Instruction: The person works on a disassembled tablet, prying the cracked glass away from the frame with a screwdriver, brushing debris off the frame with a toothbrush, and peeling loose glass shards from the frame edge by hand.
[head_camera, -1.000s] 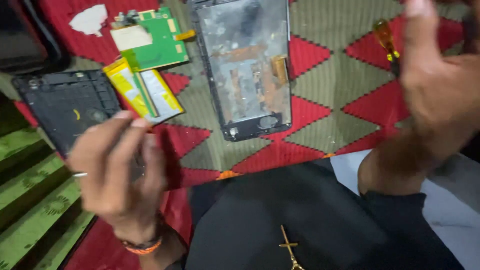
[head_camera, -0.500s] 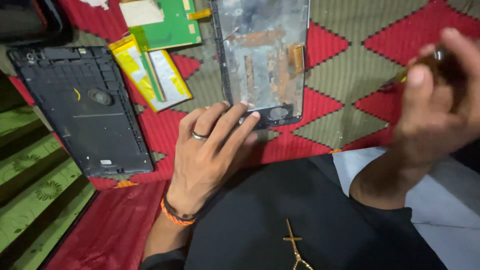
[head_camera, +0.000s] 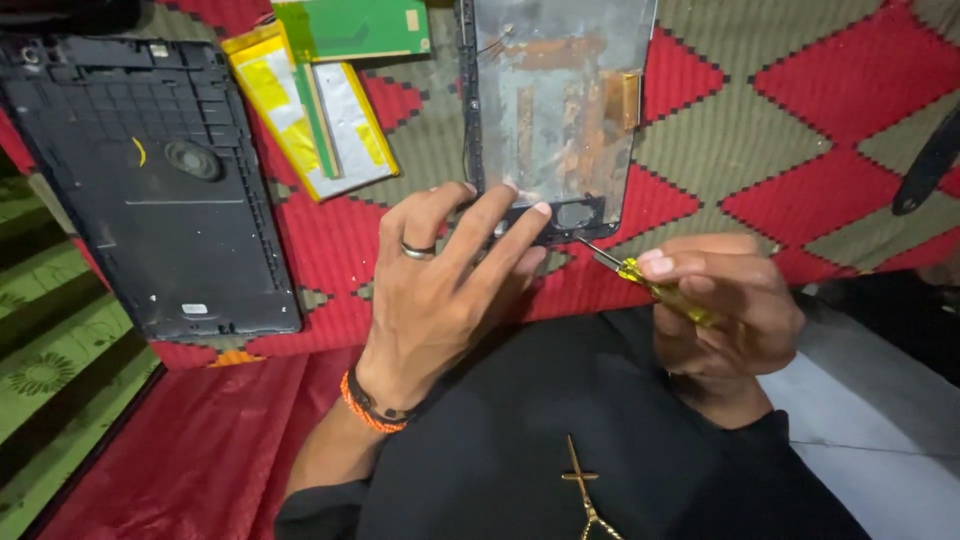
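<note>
The tablet frame (head_camera: 555, 100) shows dull, scuffed metal with rusty orange patches, edged in black plastic. The screwdriver (head_camera: 655, 285) has a thin steel shaft and a glossy, clear yellow plastic handle. The back cover (head_camera: 150, 190) is matt black plastic. Underneath, the cloth (head_camera: 800, 130) looks coarse and woven.

A makeshift repair spot in a home, worked on the floor: a red and olive diamond-patterned rug (head_camera: 800, 120) carries an opened tablet frame (head_camera: 555, 110), its black back cover (head_camera: 150, 180), a green circuit board (head_camera: 350, 28) and a yellow battery (head_camera: 310, 115).
</note>
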